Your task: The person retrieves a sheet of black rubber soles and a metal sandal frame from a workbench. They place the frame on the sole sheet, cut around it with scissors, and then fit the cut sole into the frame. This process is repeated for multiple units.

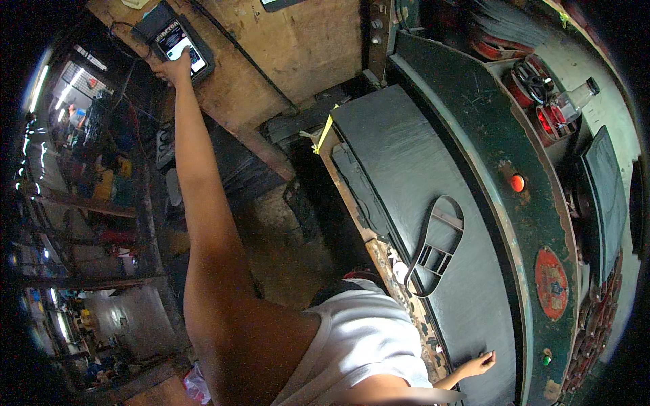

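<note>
My left hand (176, 70) reaches far out to the upper left, with one digit stretched onto the lit screen of a smartphone (197, 62). Its other fingers are spread beside the phone's edge. The phone lies on a dark case on a wooden board. At the lower right, my right hand (480, 364) rests loosely curled on a black sheet (406, 155), and nothing shows in its fingers. Farther up that sheet lies a sole-shaped cutting die (437, 247), a thin metal outline with crossbars inside, apart from both hands.
A dark green machine beam (484, 128) curves along the right side of the sheet, bearing a red-orange button (517, 183) and a green one (547, 358). Beyond it lie more cutting dies (531, 81) and a clear bottle (575, 98). A wooden board (298, 40) spans the top.
</note>
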`<state>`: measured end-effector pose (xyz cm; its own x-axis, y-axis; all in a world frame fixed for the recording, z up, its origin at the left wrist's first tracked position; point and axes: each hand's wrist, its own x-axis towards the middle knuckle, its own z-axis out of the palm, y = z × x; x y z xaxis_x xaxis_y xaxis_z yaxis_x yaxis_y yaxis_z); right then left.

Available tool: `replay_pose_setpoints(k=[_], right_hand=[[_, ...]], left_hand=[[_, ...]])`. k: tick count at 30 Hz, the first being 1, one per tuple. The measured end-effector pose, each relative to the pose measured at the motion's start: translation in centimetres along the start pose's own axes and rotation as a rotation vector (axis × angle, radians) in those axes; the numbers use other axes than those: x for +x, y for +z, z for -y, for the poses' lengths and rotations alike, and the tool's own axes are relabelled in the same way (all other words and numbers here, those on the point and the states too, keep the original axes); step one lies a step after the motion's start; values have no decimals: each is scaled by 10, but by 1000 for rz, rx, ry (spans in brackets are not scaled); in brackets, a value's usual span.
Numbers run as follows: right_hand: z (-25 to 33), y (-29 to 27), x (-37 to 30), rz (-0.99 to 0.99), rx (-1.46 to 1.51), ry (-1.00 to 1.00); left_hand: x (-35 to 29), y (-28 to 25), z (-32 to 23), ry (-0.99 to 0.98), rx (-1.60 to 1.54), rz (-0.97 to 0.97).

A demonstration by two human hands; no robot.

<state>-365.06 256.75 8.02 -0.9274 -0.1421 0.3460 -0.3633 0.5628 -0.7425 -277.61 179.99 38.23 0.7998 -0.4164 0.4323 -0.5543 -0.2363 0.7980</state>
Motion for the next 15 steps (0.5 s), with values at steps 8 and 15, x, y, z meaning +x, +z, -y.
replay_pose_setpoints(k=[8,15], right_hand=[[-1,-3,-10,10,19,43],[-7,-17,-23,-15,14,34]], left_hand=[[-25,4,39,131,-78,-5],[-26,10,60,212,-2,18]])
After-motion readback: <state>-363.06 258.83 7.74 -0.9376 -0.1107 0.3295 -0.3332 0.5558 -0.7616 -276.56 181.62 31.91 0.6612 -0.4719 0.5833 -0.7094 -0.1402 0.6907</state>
